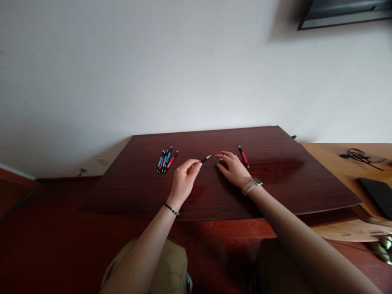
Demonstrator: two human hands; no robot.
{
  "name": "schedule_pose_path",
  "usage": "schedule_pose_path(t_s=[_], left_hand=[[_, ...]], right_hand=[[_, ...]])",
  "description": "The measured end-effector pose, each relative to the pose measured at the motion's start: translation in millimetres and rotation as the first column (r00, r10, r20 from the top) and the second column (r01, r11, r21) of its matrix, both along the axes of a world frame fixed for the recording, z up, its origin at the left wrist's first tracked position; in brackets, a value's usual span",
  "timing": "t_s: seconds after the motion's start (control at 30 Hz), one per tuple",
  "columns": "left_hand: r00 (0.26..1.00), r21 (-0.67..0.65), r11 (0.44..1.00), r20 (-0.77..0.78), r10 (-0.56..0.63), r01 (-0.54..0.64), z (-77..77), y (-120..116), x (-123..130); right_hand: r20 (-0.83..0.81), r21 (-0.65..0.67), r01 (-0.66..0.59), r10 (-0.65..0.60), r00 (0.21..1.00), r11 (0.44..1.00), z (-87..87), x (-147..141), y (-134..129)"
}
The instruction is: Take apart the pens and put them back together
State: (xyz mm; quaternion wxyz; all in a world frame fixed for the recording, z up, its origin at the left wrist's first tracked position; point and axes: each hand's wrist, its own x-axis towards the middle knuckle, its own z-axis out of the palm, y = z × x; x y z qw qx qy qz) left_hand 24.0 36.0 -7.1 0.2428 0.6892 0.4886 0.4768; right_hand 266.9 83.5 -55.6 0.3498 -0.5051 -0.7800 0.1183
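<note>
My left hand is closed on a pen with a black section and a silvery tip that points up and right; a bit of blue shows between the fingers. Just right of that tip, my right hand has its thumb and fingers apart. A small pale tip shows between them; what it belongs to is hidden. Beyond the right hand a pink and black pen lies on the dark wooden table. Several blue and pink pens lie side by side left of my left hand.
A pale wall stands behind the table. At the right, a light wooden desk holds a coiled black cable and a flat black object. A screen hangs at the upper right. My knees are below the table's front edge.
</note>
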Motion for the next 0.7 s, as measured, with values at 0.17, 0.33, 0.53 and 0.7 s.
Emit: schedule_pose_path(t_s=[0.17, 0.33, 0.53, 0.7], left_hand=[[0.994, -0.031, 0.999, 0.106, 0.009, -0.006, -3.9, 4, -1], [0.955, -0.139, 0.989, 0.297, -0.001, 0.044, -7.1, 6, 0], [0.889, -0.257, 0.956, 0.458, -0.011, 0.144, -10.2, 7, 0], [0.872, -0.314, 0.943, 0.487, 0.059, 0.111, -9.0, 8, -1]], right_hand=[[0.127, 0.001, -0.030, 0.029, 0.992, 1.000, -6.9, -2, 5], [0.160, -0.002, -0.063, 0.062, 0.985, 0.998, -1.4, -1, 5], [0.185, -0.066, 0.029, -0.016, 0.983, 0.997, 10.7, -4, -2], [0.173, -0.088, 0.026, -0.010, 0.985, 0.996, 15.9, -9, -7]])
